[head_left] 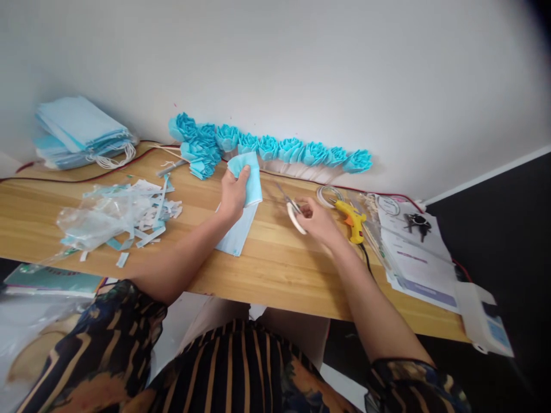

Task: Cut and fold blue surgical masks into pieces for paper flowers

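Observation:
My left hand pinches a folded piece of blue face-mask fabric above the wooden table. Beneath it, a flat light-blue mask piece lies on the wood, partly covered by my forearm and the held fabric. A little to the right, my right hand has its fingers in the white handles of a pair of scissors. The blades point up and left toward the fabric, apart from it, and are slightly blurred. Behind both hands stands a row of blue fabric flowers along the wall.
A stack of blue masks sits at the back left. In front of it are a clear plastic bag and cut scraps. To the right lie a yellow glue gun, papers, keys and a white power strip.

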Tool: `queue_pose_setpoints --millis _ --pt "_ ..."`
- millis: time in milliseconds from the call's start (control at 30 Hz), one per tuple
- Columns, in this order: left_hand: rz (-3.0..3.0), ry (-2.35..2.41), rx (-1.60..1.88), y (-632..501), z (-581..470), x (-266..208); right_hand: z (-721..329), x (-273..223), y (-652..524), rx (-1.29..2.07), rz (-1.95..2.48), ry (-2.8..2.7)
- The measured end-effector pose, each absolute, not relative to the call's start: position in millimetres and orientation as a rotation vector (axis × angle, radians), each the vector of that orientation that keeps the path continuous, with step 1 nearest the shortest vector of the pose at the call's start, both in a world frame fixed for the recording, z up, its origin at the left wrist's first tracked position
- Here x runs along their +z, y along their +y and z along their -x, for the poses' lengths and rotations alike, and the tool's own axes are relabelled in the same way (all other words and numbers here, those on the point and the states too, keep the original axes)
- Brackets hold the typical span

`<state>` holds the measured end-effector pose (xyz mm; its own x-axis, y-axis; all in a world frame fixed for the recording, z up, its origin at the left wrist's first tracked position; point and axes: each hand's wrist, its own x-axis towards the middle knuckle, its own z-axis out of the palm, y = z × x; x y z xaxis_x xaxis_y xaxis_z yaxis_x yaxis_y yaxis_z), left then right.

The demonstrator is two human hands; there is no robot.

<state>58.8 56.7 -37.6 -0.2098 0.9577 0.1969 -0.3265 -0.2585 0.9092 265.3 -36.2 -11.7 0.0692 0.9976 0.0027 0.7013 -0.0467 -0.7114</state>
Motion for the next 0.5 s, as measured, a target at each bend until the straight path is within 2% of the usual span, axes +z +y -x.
queue_pose_setpoints --millis 100,200,300,500 --pt "-1.011 0.974 1.705 57.9 -57.4 -37.0 -267.8 -2.8 -39.6 1.241 1.358 -1.374" --pt "-1.011 1.003 1.732 59.1 -55.5 -36.6 -258.5 -2.5 -50.8 1.591 1.023 -1.231" --pt "-1.016 1.003 1.769 61.9 -53.2 -37.0 -245.3 -9.7 -64.6 1.801 0.846 -1.069" --pt "-0.984 1.044 1.835 73.2 -53.6 -35.2 -229.8 -12.1 -82.1 1.973 0.714 -1.089"
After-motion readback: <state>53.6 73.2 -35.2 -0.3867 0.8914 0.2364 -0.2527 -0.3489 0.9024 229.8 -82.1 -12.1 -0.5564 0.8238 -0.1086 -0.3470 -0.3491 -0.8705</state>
